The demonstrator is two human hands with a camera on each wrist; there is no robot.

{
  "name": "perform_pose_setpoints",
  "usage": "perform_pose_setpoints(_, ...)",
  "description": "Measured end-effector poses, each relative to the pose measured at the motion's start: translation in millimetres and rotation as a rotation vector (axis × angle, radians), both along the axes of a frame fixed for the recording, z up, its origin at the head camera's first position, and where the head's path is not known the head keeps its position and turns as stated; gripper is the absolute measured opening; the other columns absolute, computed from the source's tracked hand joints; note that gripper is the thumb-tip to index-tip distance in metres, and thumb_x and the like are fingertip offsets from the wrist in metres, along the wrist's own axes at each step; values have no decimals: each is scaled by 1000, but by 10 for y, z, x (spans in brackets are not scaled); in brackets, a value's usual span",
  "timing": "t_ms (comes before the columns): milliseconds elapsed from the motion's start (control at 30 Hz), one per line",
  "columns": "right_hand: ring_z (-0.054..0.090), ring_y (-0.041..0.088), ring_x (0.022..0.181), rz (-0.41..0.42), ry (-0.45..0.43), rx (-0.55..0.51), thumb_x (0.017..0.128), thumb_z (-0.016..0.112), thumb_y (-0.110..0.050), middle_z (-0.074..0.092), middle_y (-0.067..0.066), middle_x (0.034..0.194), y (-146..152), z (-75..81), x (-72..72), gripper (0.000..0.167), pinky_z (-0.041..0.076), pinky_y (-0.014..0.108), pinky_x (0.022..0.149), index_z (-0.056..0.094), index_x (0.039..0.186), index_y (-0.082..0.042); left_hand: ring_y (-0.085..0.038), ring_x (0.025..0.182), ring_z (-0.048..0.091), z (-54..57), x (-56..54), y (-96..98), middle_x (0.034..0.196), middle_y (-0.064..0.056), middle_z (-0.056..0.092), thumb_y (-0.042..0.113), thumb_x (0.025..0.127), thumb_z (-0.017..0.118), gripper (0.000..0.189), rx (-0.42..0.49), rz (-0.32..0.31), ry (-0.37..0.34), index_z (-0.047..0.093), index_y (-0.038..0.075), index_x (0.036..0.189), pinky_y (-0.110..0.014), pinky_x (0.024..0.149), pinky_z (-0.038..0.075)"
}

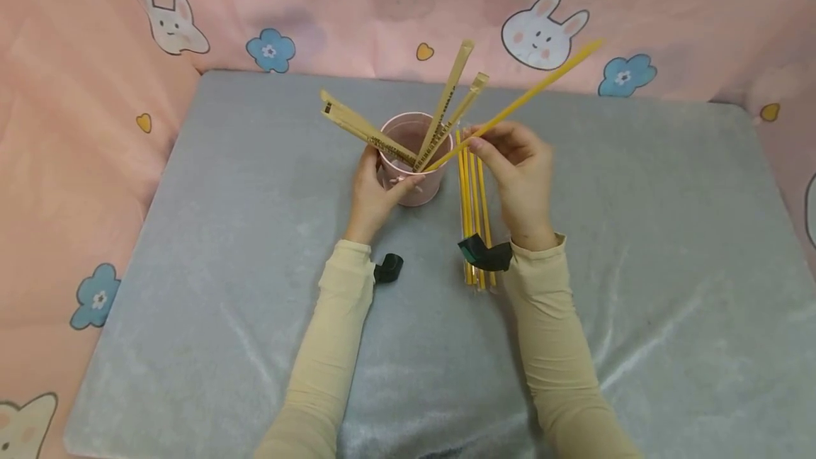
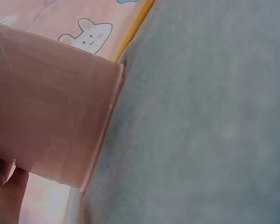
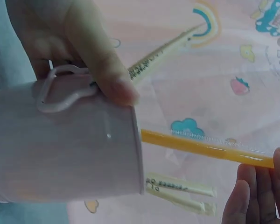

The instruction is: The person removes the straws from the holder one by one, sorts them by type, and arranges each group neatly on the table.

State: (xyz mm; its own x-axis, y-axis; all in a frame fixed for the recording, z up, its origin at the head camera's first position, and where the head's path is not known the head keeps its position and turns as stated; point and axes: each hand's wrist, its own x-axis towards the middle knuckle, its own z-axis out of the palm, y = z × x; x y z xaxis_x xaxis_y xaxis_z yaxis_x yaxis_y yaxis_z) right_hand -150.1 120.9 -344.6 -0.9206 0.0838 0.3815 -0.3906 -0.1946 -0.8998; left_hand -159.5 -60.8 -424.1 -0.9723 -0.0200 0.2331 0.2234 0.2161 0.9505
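The left hand grips a pale pink, smooth round cup with a looped handle, its thumb at the rim. Beyond the cup's mouth, the right hand pinches a glossy yellow straw. Printed beige paper-wrapped sticks jut from the cup; behind it is a pink cartoon-patterned backdrop.

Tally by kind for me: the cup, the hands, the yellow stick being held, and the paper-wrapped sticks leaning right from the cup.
Pink cup: 1
Hands, left hand and right hand: 2
Held yellow stick: 1
Right-leaning paper-wrapped sticks: 2
Total: 6
The left-leaning wrapped sticks overlap, so I left them out.
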Motion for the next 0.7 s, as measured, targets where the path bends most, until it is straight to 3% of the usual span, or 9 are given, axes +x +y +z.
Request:
perform_pose_setpoints(300, 66, 21, 78, -52, 32, -75, 82, 65, 11, 69, 10, 83, 116, 63, 0, 5, 53, 32, 74, 67, 87, 10, -19, 126, 43, -7, -9, 2, 133, -16, 47, 11, 73, 82, 76, -5, 4, 17, 41, -1, 135, -24, 105, 30)
perform_pose_setpoints(533, 65, 25, 77, -60, 19, -209, 81, 63, 15, 68, 17, 82, 224, 144, 22, 7, 53, 32, 75, 65, 87, 13, -19, 125, 43, -6, -12, 0, 133, -16, 47, 10, 72, 82, 76, 7, -1, 25, 41, -2, 136, -24, 105, 30)
perform_pose_setpoints(700, 65, 26, 78, -91, 31, -210, 82, 62, 14, 67, 18, 82, 297, 178, 37, 6, 53, 33, 75, 64, 88, 15, -18, 125, 43, -15, -16, -1, 133, -16, 47, 9, 73, 82, 76, 8, -4, 37, 41, -2, 135, -24, 105, 30)
